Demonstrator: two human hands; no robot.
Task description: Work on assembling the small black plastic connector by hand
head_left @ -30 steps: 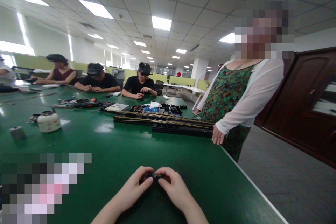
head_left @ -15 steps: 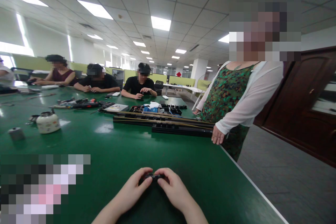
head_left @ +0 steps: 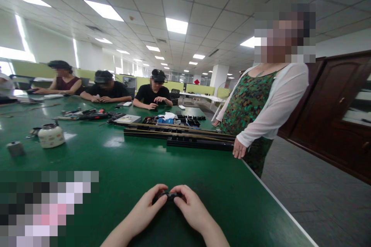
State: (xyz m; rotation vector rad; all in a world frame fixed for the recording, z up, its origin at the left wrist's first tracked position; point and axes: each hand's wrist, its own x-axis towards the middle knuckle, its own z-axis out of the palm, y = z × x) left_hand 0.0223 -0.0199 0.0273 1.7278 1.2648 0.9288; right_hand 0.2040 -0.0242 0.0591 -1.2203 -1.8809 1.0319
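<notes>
Between my two hands, low in the middle of the head view, is a small black object (head_left: 170, 196). My left hand (head_left: 153, 202) pinches its left end between thumb and fingers. The right end is gripped by my right hand (head_left: 187, 201) in the same way. Fingers cover much of the object, so its full shape is hidden. Both hands are just over the green table (head_left: 116, 177), near its front edge.
Long black rails (head_left: 199, 144) with thin yellowish rods lie across the table ahead. A cream jar (head_left: 51, 136) and a metal block (head_left: 15, 148) stand at left. At right a standing person's hand (head_left: 239, 149) rests on the table edge. Several seated people are beyond.
The camera view has shifted slightly. At right, the standing person's head and upper body have moved a little. My hands keep nearly the same hold on the black object.
</notes>
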